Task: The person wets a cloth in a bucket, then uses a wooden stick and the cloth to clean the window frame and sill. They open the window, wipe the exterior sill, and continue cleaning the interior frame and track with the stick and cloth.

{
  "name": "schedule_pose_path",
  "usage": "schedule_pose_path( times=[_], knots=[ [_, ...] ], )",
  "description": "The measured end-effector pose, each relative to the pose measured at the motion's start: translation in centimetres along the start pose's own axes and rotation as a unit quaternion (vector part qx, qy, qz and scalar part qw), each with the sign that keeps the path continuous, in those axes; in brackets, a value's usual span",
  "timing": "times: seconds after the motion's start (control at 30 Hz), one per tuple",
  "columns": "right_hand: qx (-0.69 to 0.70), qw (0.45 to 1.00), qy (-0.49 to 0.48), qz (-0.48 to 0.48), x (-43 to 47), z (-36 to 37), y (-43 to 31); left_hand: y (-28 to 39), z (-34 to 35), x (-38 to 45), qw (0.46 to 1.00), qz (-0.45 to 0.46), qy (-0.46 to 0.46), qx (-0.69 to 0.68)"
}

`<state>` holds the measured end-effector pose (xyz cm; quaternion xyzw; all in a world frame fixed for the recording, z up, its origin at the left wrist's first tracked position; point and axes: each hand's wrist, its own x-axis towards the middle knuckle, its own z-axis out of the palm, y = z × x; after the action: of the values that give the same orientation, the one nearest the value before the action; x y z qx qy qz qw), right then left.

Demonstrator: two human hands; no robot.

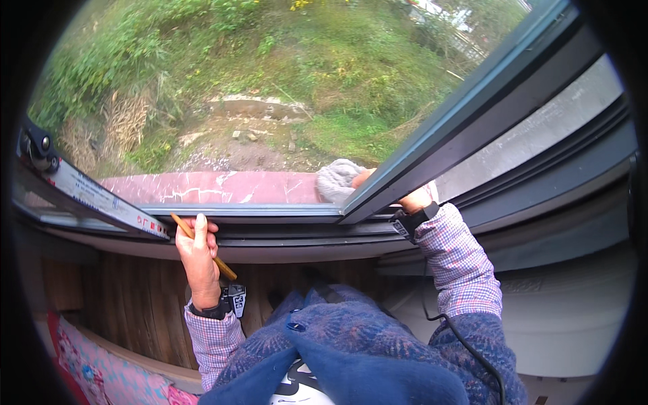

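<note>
My left hand (196, 258) is at the lower edge of the window frame (243, 212), thumb pointing up. A slim yellow-brown stick (225, 268) slants through its grip; I cannot tell what tool it belongs to. My right hand (415, 200) reaches around the upright bar of the window sash (455, 131), which hides part of it. On the far side of that bar, its fingers press a bunched grey cloth (336, 181) near the bottom corner of the glass. Behind the cloth runs a reddish stone ledge (243, 187) with white veins.
A second frame bar (116, 202) bearing printed labels leans in from the left, with a roller fitting (40, 147) at its end. Black window tracks (547, 167) curve along the right. Below are a wooden floor (136, 298) and floral fabric (96, 364). A black cable (466, 344) trails along my right arm.
</note>
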<state>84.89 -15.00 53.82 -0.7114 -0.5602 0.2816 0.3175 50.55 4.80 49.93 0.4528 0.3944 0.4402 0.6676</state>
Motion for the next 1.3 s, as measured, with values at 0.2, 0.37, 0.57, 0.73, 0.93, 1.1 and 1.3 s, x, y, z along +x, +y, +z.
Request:
schedule_pose_path(
  times=[0.2, 0.37, 0.57, 0.73, 0.93, 1.1, 1.3],
  knots=[
    [-0.324, 0.938, 0.112, 0.054, -4.4, -2.1, -1.0, -0.5, -0.7, 0.3, 0.999, 0.002, -0.033, -0.022],
    [-0.416, 0.817, 0.171, 0.361, -6.5, -4.1, 3.2, -1.3, -1.0, 0.8, 0.999, 0.012, -0.044, -0.013],
    [-0.378, 0.876, 0.092, 0.287, -6.7, -4.3, 7.1, -1.6, -1.0, 0.6, 0.999, 0.015, -0.044, -0.022],
    [-0.306, 0.943, 0.057, 0.116, -5.5, -3.0, 2.7, -1.8, -1.3, 0.6, 0.999, -0.001, -0.049, -0.020],
    [-0.220, 0.975, -0.008, 0.027, 0.7, 1.3, -1.8, -2.1, -1.0, 0.4, 0.999, 0.022, -0.025, -0.012],
    [-0.189, 0.977, 0.093, 0.018, -4.2, -1.1, 0.4, -1.6, -1.0, 0.1, 0.999, -0.001, -0.031, -0.022],
    [-0.428, 0.852, 0.223, 0.203, -6.7, -4.2, 9.2, -1.7, -1.3, 0.5, 1.000, 0.007, -0.020, -0.001]
  ],
)
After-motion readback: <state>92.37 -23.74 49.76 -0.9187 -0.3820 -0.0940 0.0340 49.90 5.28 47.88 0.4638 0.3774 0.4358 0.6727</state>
